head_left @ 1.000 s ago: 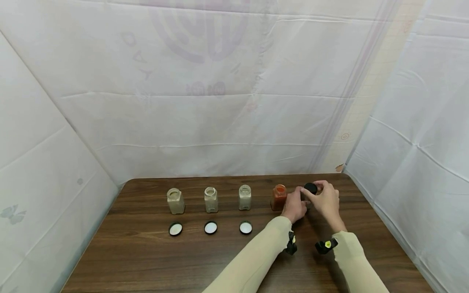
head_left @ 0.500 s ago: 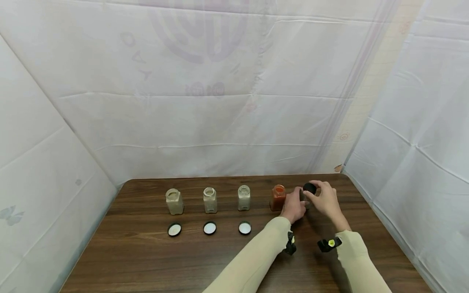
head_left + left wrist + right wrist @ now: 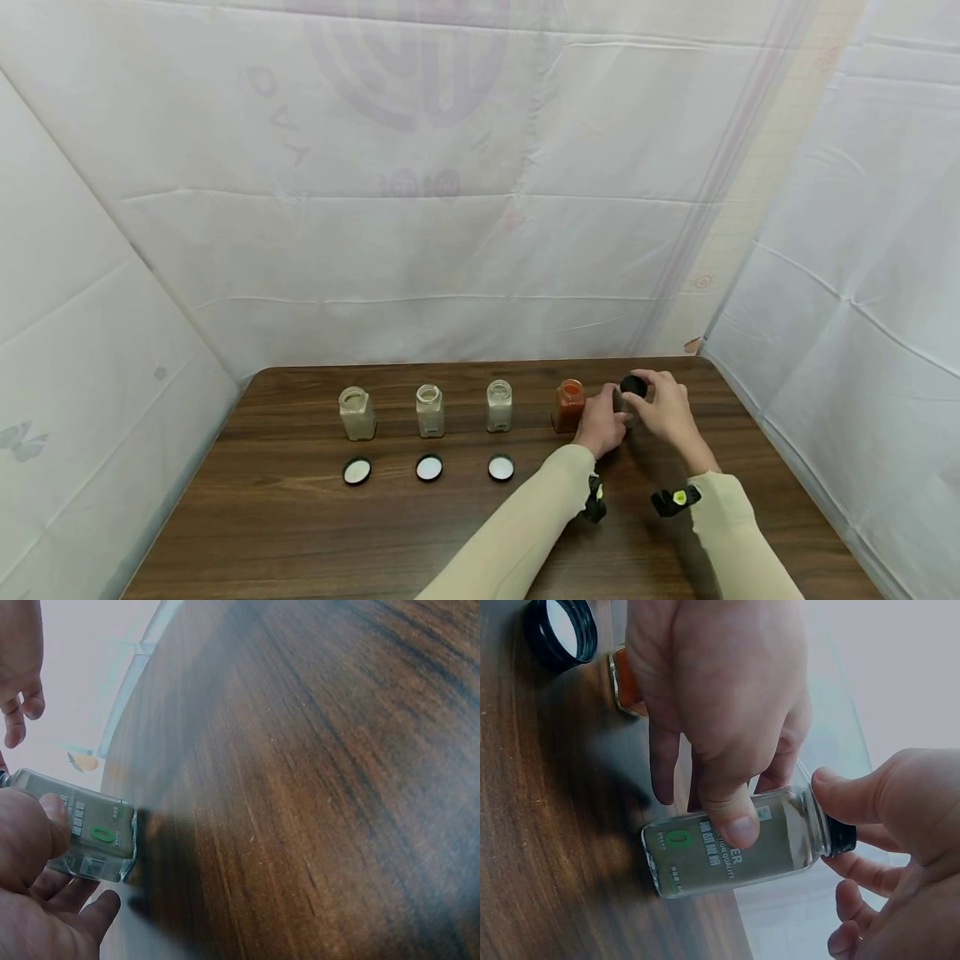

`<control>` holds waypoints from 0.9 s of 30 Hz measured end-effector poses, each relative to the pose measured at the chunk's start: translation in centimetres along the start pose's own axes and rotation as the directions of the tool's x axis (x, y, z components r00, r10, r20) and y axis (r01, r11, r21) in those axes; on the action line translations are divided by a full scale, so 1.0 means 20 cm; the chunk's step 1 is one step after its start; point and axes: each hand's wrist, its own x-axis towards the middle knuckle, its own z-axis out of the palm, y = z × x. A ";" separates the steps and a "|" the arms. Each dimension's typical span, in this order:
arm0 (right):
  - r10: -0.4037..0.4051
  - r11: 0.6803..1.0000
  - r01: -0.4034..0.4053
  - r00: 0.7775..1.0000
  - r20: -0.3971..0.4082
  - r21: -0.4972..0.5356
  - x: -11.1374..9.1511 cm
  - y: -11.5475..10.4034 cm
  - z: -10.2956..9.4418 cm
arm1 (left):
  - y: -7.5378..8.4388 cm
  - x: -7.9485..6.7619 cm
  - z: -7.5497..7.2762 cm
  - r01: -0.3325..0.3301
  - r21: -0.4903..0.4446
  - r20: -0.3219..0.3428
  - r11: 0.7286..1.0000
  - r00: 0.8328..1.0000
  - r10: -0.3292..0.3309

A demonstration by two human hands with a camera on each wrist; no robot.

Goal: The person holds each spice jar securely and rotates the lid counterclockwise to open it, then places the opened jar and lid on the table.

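Note:
My left hand point(image 3: 602, 423) grips the body of a square glass jar point(image 3: 727, 844) of greyish powder, thumb across its printed label. The jar stands upright at the table's right end, and the left wrist view shows its base at the wood. On its mouth sits a black screw cap point(image 3: 634, 385), which my right hand point(image 3: 666, 410) pinches between thumb and fingers. Just left of my left hand, an uncapped jar of red-orange powder point(image 3: 570, 405) stands close by. A black lid point(image 3: 561, 634), white inside up, lies near that red jar in the right wrist view; my left arm hides it from the head view.
Three uncapped jars of pale powder, the left point(image 3: 357, 414), middle point(image 3: 430, 411) and right one point(image 3: 499, 407), stand in a row along the brown table point(image 3: 300, 533). In front of each lies an upturned black lid point(image 3: 357, 471). White sheeting point(image 3: 420, 250) hangs behind and at both sides.
My right wrist has swung slightly to the right while its fingers stay on the cap. My left hand keeps its hold on the jar, and the other jars and lids stay put.

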 end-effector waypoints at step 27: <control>0.083 0.996 -0.085 0.985 0.150 0.006 0.01 -0.05 -0.06 | 0.00 0.01 0.01 0.019 -0.014 0.003 1.000 1.000 -0.019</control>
